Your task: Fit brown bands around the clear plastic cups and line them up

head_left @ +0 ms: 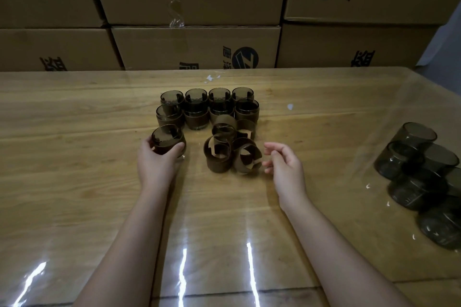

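Eight banded cups [197, 109] stand in two rows at 12 o'clock. The left hand [156, 159] grips a ninth cup [166, 137], likely starting a third row. The right hand [284, 164], relaxed and empty, hovers beside loose bands [218, 157]; bare cups [411, 139] wait at 3 o'clock.

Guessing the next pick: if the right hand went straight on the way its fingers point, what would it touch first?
Probably the nearest empty brown band, just beyond the fingertips of the right hand, though depth is unclear.
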The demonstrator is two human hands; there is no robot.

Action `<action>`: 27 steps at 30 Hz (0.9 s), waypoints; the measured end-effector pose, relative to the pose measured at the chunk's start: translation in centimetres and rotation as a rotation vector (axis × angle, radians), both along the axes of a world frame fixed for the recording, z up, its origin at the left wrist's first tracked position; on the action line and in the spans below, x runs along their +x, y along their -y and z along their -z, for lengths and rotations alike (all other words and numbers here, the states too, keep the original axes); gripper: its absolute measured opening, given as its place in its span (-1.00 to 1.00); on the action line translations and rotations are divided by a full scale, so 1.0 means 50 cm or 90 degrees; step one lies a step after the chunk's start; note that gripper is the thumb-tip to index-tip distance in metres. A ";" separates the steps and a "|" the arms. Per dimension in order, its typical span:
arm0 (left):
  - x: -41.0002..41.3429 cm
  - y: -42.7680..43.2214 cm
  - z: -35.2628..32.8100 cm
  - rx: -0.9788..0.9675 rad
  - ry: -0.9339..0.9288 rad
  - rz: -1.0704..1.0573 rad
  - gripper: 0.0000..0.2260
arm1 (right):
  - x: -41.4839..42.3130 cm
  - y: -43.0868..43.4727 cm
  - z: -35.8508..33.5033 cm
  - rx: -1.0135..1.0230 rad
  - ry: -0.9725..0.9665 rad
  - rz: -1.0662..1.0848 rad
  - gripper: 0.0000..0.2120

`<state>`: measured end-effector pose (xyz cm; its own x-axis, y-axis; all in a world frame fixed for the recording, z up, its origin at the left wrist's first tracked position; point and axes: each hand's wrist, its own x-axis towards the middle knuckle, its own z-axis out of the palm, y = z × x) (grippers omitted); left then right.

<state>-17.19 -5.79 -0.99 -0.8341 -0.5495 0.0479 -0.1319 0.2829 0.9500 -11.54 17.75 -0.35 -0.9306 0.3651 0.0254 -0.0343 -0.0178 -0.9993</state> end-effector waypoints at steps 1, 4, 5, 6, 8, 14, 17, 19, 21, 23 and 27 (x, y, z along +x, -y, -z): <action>-0.004 0.000 -0.003 0.005 -0.005 -0.002 -0.32 | 0.001 0.002 0.000 0.014 0.001 -0.005 -0.71; -0.020 0.002 -0.013 0.017 -0.016 0.006 -0.37 | 0.004 0.005 -0.001 0.039 0.002 -0.016 -0.73; -0.024 0.003 -0.015 0.004 -0.016 0.013 -0.37 | 0.004 0.005 -0.001 0.040 0.002 -0.015 -0.73; -0.029 0.003 -0.015 -0.016 -0.014 0.024 -0.36 | 0.004 0.004 -0.002 0.040 0.002 -0.011 -0.73; -0.033 0.004 -0.012 -0.061 -0.008 0.054 -0.35 | 0.002 0.004 -0.002 0.040 0.005 -0.007 -0.73; -0.038 0.009 -0.006 -0.119 -0.008 0.096 -0.36 | 0.002 0.005 0.003 0.063 0.012 -0.013 -0.75; -0.037 0.017 -0.006 -0.116 -0.024 0.120 -0.40 | 0.003 0.005 0.002 0.077 0.009 -0.011 -0.75; -0.038 0.024 -0.008 -0.115 -0.029 0.119 -0.42 | 0.004 0.005 0.002 0.082 0.010 -0.013 -0.75; -0.038 0.028 -0.010 -0.121 -0.026 0.128 -0.44 | 0.005 0.004 0.003 0.089 0.011 -0.017 -0.75; -0.038 0.033 -0.009 -0.133 -0.031 0.138 -0.46 | 0.005 0.004 0.004 0.091 0.012 -0.020 -0.76; -0.039 0.033 -0.005 -0.121 -0.047 0.147 -0.47 | 0.001 0.006 0.006 0.100 0.010 -0.017 -0.75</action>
